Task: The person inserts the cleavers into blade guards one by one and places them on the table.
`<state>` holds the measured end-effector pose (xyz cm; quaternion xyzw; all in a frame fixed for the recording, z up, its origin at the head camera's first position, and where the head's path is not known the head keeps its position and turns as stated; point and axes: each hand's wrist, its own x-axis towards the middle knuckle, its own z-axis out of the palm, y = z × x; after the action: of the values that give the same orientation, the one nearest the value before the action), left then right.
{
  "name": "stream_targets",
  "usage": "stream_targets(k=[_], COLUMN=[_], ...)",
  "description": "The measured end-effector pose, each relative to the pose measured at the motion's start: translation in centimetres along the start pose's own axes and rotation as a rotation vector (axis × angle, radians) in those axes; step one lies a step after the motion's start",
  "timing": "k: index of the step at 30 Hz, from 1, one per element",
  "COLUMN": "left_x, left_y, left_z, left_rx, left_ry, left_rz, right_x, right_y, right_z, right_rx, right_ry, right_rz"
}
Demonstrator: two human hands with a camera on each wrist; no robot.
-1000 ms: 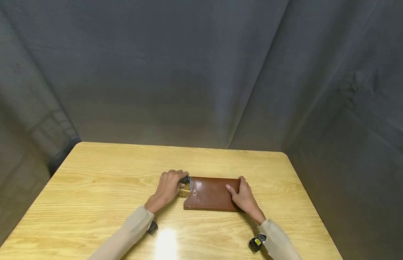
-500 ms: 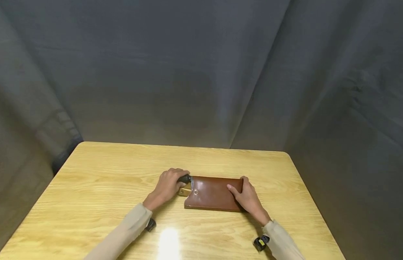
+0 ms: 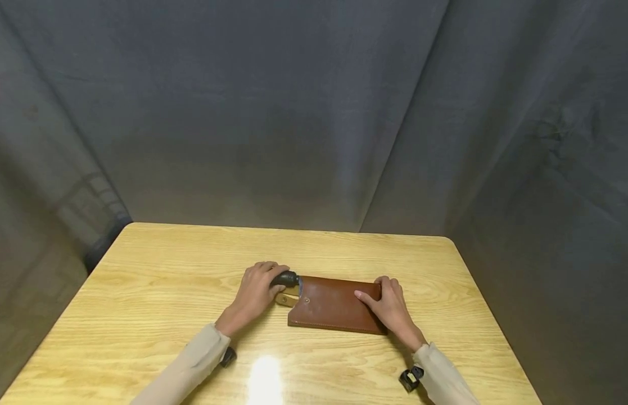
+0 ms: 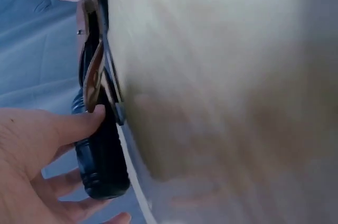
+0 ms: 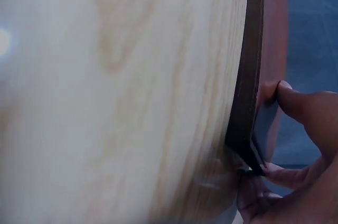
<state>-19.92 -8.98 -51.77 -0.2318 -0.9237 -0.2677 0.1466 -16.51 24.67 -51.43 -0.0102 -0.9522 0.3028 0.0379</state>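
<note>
A brown leather sheath [image 3: 339, 304] lies on the table, covering the blade of what looks like a cleaver. Its black handle [image 3: 284, 278] sticks out at the left. My left hand [image 3: 255, 289] holds that handle; in the left wrist view the thumb lies along the handle [image 4: 103, 163] with the fingers behind. A tan strap [image 3: 285, 300] with a snap hangs loose beside the handle. At the sheath's right end, my right hand [image 3: 392, 306] grips the corner, thumb on top. In the right wrist view its fingers reach around the lower edge of the sheath [image 5: 269, 49].
The light wood table [image 3: 192, 270] extends around both hands, with a bright glare spot near its front. Dark grey curtains [image 3: 243, 112] stand behind and on both sides. Black wrist cameras [image 3: 409, 379] hang under the sleeves.
My left hand has slid slightly left along the handle, so more of it shows. The sheath's right end has shifted a little right and toward me, with my right hand still on it.
</note>
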Motion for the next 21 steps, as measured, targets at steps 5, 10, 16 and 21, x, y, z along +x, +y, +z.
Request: stream_targets(k=[5,10,16,21], left_x=[-0.3,-0.6,-1.4,-1.6], left_y=[0.0,0.1,-0.1,-0.2], left_z=[0.0,-0.4,-1.3,-1.6], left_rx=[0.011,-0.011,-0.019,-0.027], left_ry=[0.007,0.005,0.026,0.055], left_rz=[-0.024,-0.064,-0.103,-0.089], right_x=[0.0,0.1,-0.1,-0.2], right_y=[0.0,-0.1,-0.1,-0.3], right_z=[0.0,-0.1,0.5,0.4], right_rx=[-0.015,-0.026,-0.018,0.011], right_ry=[-0.004,0.01,0.009,0.035], right_rz=[0.007,-0.015,-0.041,-0.061])
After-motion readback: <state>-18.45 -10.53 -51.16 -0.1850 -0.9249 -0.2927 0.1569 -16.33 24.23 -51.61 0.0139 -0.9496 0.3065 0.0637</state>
